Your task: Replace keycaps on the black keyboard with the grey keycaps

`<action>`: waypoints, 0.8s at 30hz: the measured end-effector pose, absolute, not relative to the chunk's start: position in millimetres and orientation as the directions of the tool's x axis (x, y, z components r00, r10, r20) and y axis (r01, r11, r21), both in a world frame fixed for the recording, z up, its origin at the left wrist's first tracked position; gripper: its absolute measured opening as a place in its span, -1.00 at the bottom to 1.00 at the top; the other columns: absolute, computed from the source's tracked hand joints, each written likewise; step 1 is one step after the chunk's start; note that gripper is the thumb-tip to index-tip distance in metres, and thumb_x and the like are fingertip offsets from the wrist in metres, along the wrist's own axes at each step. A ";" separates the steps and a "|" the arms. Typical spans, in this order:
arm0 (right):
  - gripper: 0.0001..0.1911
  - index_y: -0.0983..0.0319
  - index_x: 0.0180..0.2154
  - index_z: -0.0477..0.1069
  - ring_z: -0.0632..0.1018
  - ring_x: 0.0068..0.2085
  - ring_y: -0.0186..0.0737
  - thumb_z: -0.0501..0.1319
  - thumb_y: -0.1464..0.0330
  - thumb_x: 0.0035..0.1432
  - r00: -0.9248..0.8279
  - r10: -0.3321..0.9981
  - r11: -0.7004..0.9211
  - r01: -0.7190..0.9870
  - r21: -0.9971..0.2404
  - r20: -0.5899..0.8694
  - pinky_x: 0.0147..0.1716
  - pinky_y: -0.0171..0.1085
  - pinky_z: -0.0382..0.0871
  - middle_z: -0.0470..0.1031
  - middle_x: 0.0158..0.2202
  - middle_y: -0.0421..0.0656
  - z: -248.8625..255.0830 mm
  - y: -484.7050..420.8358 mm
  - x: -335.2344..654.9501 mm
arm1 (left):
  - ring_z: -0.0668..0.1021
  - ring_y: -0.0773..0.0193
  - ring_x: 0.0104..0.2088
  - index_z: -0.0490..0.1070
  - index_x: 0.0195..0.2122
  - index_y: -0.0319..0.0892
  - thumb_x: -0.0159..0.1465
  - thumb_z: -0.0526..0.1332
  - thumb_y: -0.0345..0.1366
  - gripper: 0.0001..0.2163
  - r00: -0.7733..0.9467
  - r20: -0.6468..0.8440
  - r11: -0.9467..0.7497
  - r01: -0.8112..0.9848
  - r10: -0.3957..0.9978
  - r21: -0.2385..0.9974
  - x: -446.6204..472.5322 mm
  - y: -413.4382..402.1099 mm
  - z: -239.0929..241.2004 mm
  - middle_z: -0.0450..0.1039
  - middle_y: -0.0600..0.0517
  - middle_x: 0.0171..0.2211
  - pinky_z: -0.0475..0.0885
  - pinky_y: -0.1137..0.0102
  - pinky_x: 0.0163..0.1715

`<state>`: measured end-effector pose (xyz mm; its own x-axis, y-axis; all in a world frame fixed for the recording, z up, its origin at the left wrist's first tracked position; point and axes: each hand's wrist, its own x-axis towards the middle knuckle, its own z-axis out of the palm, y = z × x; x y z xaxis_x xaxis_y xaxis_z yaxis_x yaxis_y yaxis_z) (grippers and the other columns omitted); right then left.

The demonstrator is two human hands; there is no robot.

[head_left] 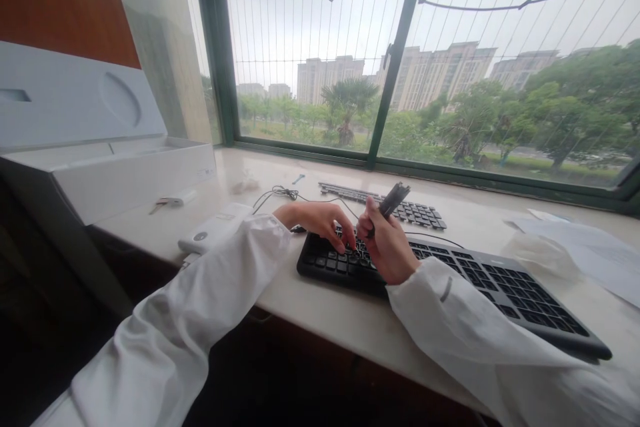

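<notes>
A black keyboard (500,280) lies on the pale stone sill (330,313) in front of me. My left hand (320,220) rests over its left keys with the fingers curled down, fingertips pinching or pressing at a key. My right hand (387,247) is closed round a slim dark tool (393,199) that sticks up and to the right above the keys. Both arms are in white sleeves. What the left fingertips hold, if anything, is hidden.
A second dark keyboard (400,205) lies farther back near the window, with a black cable (280,193) beside it. A white power bank (215,230) sits left, an open white box (100,167) beyond it. Papers and clear plastic (575,247) lie at right.
</notes>
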<state>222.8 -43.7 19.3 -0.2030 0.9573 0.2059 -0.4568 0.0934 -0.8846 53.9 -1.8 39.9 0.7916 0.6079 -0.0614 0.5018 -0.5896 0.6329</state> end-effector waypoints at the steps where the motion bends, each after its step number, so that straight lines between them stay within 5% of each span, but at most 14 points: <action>1: -0.46 0.19 -0.55 0.12 0.14 -0.58 -0.43 0.39 0.00 -0.13 -0.194 0.958 0.105 -0.445 -0.889 0.210 -0.63 -0.35 0.05 0.07 -0.61 -0.36 16.6 -44.5 222.2 | 0.52 0.35 -0.39 0.61 -0.20 -0.06 0.05 0.40 -0.19 -0.73 0.791 -0.062 -0.588 0.502 0.608 0.635 54.3 -1.3 39.2 0.59 0.09 -0.31 0.34 0.48 -0.35; 6: -0.47 0.18 -0.55 0.11 0.16 -0.58 -0.43 0.36 -0.01 -0.09 -0.191 0.961 0.099 -0.443 -0.891 0.201 -0.62 -0.35 0.10 0.08 -0.62 -0.36 10.6 -49.3 221.8 | 0.54 0.31 -0.31 0.62 -0.24 -0.05 0.04 0.41 -0.21 -0.76 0.793 -0.033 -0.586 0.477 0.608 0.655 55.5 -0.9 37.1 0.60 0.09 -0.31 0.34 0.48 -0.33; 16: -0.45 0.17 -0.54 0.09 0.13 -0.59 -0.44 0.39 0.01 -0.15 -0.184 0.965 0.069 -0.508 -0.859 0.186 -0.63 -0.36 0.07 0.04 -0.63 -0.38 14.5 -48.5 217.7 | 0.47 0.40 -0.52 0.63 -0.27 -0.10 -0.01 0.42 -0.11 -0.71 0.732 -0.056 -0.534 0.544 0.679 0.647 52.7 -1.9 36.5 0.60 0.06 -0.39 0.27 0.50 -0.51; 24: -0.50 0.18 -0.53 0.11 0.16 -0.58 -0.43 0.34 0.02 -0.05 -0.206 0.956 0.104 -0.432 -0.896 0.210 -0.60 -0.36 0.09 0.07 -0.62 -0.36 12.7 -48.5 217.8 | 0.57 0.27 -0.31 0.64 -0.30 -0.08 -0.01 0.43 -0.12 -0.74 0.750 0.000 -0.570 0.503 0.662 0.649 53.8 -1.5 35.4 0.62 0.06 -0.35 0.36 0.46 -0.24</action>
<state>217.8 -48.5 12.7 -0.2058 0.9559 0.2097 -0.4317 0.1036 -0.8961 53.8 -1.5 35.4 0.7499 0.6616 0.0003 0.5029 -0.5704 0.6495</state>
